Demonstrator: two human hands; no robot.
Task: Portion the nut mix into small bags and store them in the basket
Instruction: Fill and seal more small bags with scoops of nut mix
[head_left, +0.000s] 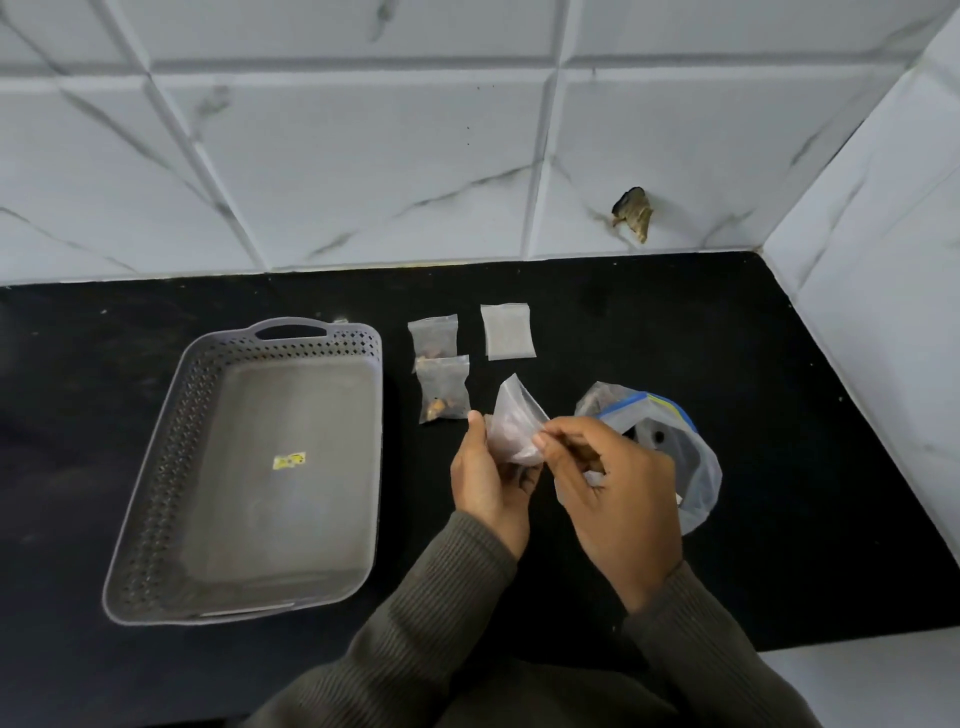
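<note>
My left hand (488, 478) grips a small clear bag (514, 421) from its left side, above the counter. My right hand (613, 483) pinches the same bag at its right edge, thumb and fingers curled. Behind my right hand stands the large zip bag of nut mix (691, 447), open, with a blue and yellow strip at its mouth. Two small filled bags (434, 338) (444, 392) lie beside the grey perforated basket (156, 467), which holds no bags. One flat small bag with nothing in it (508, 331) lies further back.
The black counter (779, 519) ends at a marble-tiled wall behind and on the right. A damaged dark spot (634, 214) marks the back wall. A yellow sticker (289, 460) sits on the basket floor. The counter's front right corner ends near my right sleeve.
</note>
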